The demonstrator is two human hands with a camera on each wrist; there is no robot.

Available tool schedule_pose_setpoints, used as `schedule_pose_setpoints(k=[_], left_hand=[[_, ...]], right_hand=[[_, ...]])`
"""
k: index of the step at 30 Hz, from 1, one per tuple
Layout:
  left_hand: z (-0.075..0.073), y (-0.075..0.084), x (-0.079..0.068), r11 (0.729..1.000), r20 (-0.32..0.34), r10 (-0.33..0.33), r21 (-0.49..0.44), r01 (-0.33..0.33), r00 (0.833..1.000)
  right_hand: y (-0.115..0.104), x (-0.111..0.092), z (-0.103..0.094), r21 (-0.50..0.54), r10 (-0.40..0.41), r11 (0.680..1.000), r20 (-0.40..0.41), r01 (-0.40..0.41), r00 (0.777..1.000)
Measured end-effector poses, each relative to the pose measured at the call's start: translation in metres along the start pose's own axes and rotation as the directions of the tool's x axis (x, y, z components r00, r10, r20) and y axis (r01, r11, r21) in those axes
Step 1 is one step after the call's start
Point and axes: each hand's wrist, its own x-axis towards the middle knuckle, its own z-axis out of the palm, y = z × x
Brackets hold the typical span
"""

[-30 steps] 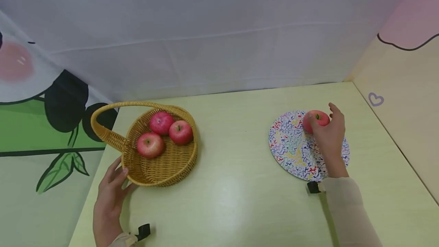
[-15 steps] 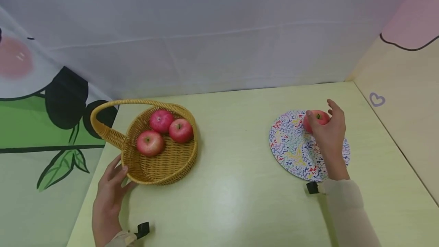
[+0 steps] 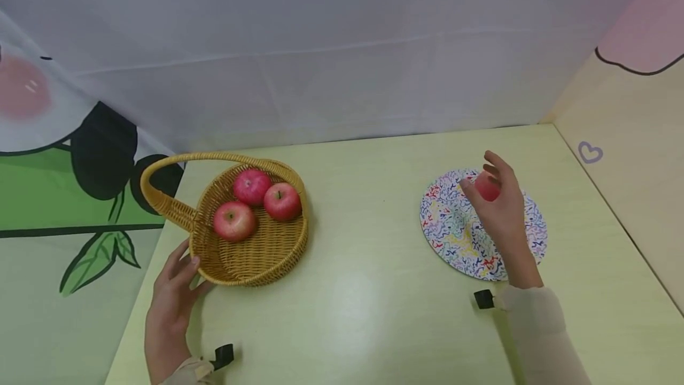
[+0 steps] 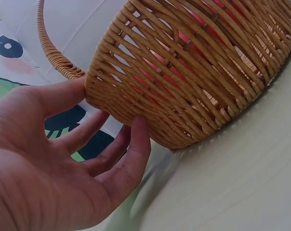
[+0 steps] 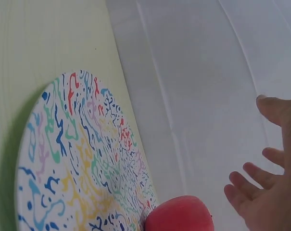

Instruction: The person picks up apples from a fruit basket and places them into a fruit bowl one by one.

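Observation:
In the head view, my left hand (image 3: 173, 308) rests against the near left side of a wicker basket (image 3: 278, 257). The left wrist view has its slightly bent fingers touching the outside of the woven wall (image 4: 183, 91). Inside the basket sit a red apple (image 3: 235, 221), a second apple (image 3: 282, 201) and a darker pink round fruit (image 3: 252, 187). My right hand (image 3: 502, 212) is over a round patterned plate (image 3: 440, 218), fingers spread. Another red apple (image 3: 487, 185) lies on the plate, partly hidden by that hand; in the right wrist view this apple (image 5: 181, 215) is apart from the fingertips.
The basket's tall handle (image 3: 160, 198) arches over its left side. A pale table (image 3: 352, 242) bears both basket and plate. Grey-white cloth (image 3: 342, 94) hangs behind, and side panels with painted pictures border the table's left and right.
My right hand has let go of the apple on the plate and shifted left, fingers now apart from it. The left hand stays at the basket.

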Motion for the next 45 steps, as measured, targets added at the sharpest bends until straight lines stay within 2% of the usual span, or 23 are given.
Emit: schedule_pose_setpoints(k=[4, 9, 14, 20, 31, 37, 45], left_hand=[[0.0, 0.0, 0.001, 1.0, 0.0, -0.002, 0.0, 0.002, 1.0], [0.0, -0.001, 0.001, 1.0, -0.009, -0.013, 0.007, 0.013, 1.0], [0.001, 0.0, 0.001, 1.0, -0.028, -0.029, 0.01, 0.029, 0.999], [0.001, 0.0, 0.001, 1.0, -0.024, -0.017, 0.006, 0.017, 1.0], [0.0, -0.001, 0.002, 1.0, -0.008, 0.006, 0.007, -0.006, 1.0], [-0.001, -0.003, 0.004, 1.0, -0.013, -0.007, 0.009, 0.007, 1.0], [-0.001, -0.003, 0.005, 1.0, -0.005, 0.009, -0.012, -0.009, 1.0]], right_hand=[[-0.001, -0.003, 0.001, 0.061, -0.066, 0.996, 0.079, 0.062, 0.995], [-0.002, -0.006, 0.005, 0.136, -0.127, 0.985, 0.172, 0.105, 0.977], [-0.004, -0.008, 0.012, 0.188, -0.196, 0.97, 0.249, 0.152, 0.948], [-0.009, -0.01, 0.02, 0.229, -0.257, 0.955, 0.324, 0.188, 0.911], [-0.025, -0.014, 0.038, 0.328, -0.414, 0.897, 0.386, 0.297, 0.824], [-0.042, -0.019, 0.046, 0.358, -0.45, 0.881, 0.426, 0.31, 0.785], [-0.061, -0.023, 0.052, 0.373, -0.492, 0.862, 0.461, 0.343, 0.738]])
